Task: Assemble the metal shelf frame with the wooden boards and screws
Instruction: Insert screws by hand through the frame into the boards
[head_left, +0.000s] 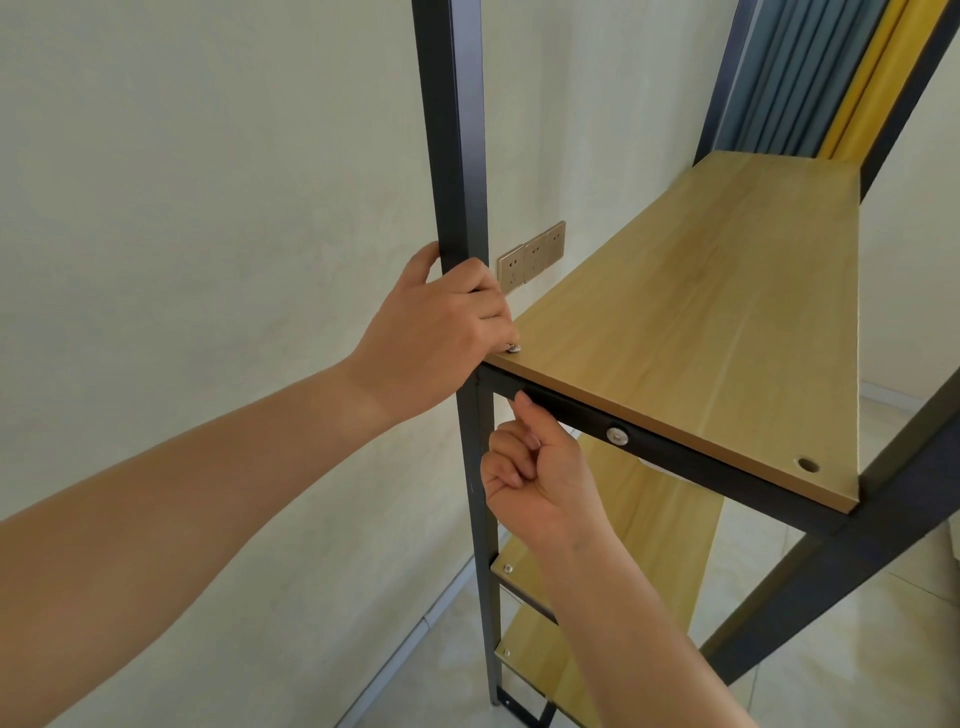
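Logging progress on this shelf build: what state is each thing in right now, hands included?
Left hand: grips the upright post, fingers by the corner screw.
Right hand: curled under the crossbar, thumb touching it; what it holds is hidden.
Top board: lying flat on the frame.
Corner screw: in its hole, head still raised.
Near-right hole: empty.
Crossbar bolt: seated.
Lower boards: in place, screws in.
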